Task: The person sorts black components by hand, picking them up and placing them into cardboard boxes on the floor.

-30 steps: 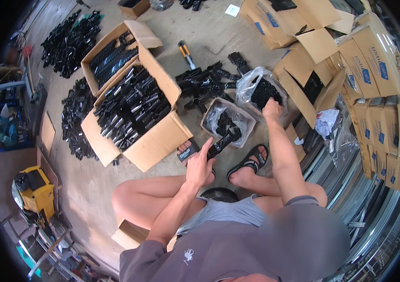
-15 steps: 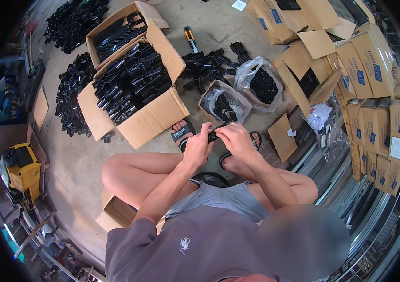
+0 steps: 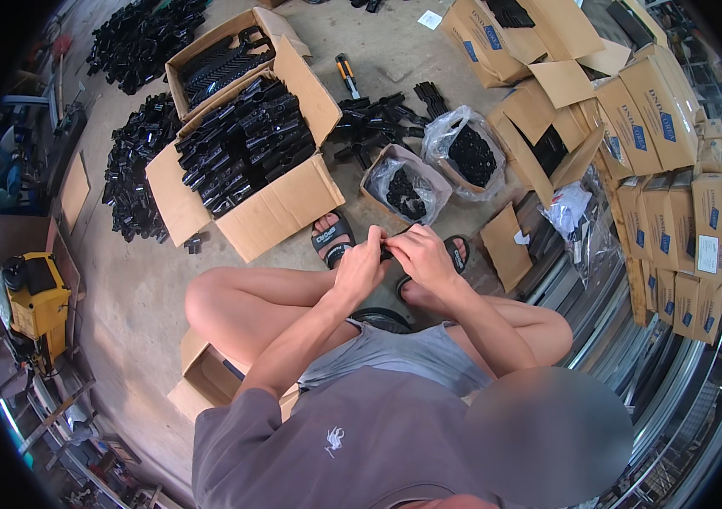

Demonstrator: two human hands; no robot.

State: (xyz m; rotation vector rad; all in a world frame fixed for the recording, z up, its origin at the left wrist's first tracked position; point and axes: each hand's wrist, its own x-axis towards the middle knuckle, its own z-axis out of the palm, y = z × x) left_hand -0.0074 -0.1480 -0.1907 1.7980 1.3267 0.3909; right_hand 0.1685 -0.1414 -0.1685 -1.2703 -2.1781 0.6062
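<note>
Both hands meet in front of my knees around a small black part (image 3: 386, 253), mostly hidden by the fingers. My left hand (image 3: 361, 267) is closed on its left side. From the right, my right hand (image 3: 423, 257) pinches at the same part with bent fingers. Just beyond the hands stands a small carton (image 3: 369, 188) lined with clear plastic, holding small black pieces (image 3: 406, 197). Beside it, a clear plastic bag (image 3: 439, 151) holds more small black pieces. To the left, a big open cardboard box (image 3: 280, 206) is filled with rows of black parts (image 3: 251, 140).
Black part piles (image 3: 136, 165) lie left of the box. An orange-and-black handled tool (image 3: 346, 72) lies near loose black parts (image 3: 374, 119). Stacked cartons (image 3: 658, 110) and metal profiles (image 3: 598, 331) line the right. A yellow machine (image 3: 41, 297) stands left.
The fingers have closed in on the black part, so less of it shows now. Both hands stay in nearly the same place; the whole view has shifted slightly.
</note>
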